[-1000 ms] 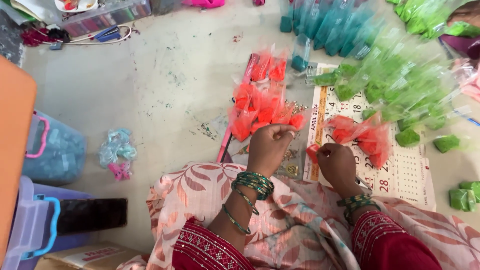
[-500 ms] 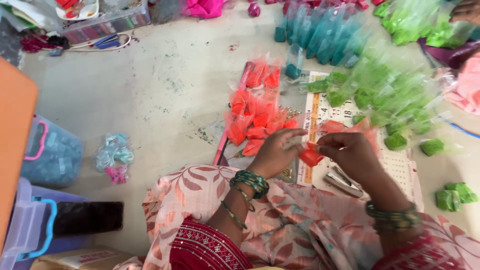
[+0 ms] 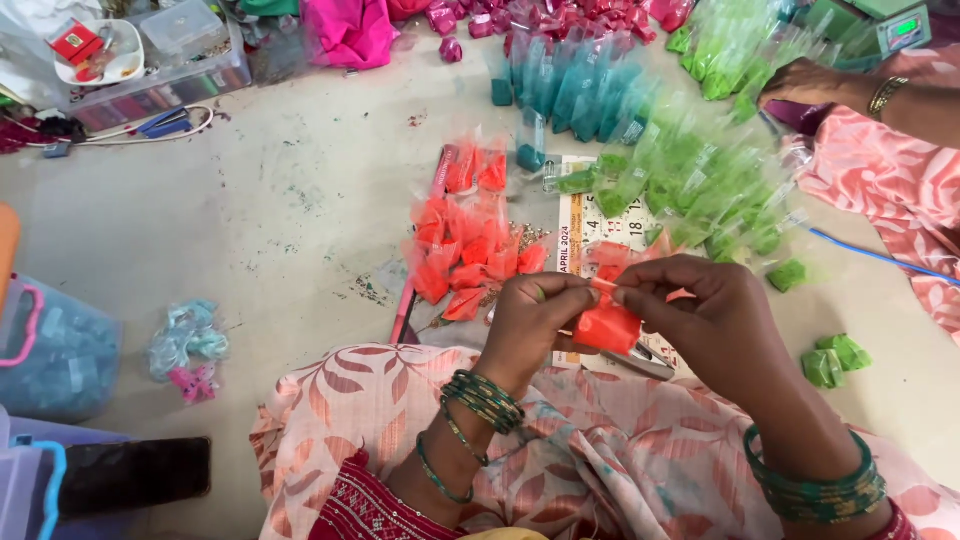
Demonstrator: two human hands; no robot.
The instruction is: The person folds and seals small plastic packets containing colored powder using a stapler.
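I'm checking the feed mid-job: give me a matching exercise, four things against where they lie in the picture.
1. small orange plastic packet
2. pile of green plastic packets
3. tangle of pale blue and pink bands
4. row of teal plastic packets

A. floor, picture's left
B. top centre
C. pinched by left hand and right hand
D. upper right

Pairs: 1-C, 2-D, 3-A, 4-B

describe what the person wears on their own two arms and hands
The left hand is bare, with no ring in view; its wrist carries a stack of thin green bangles and a single thin one lower on the forearm. The right hand is bare too, with a wider stack of green bangles at the wrist. Dark red sleeves with small pale stitched patterns cover the upper forearms.
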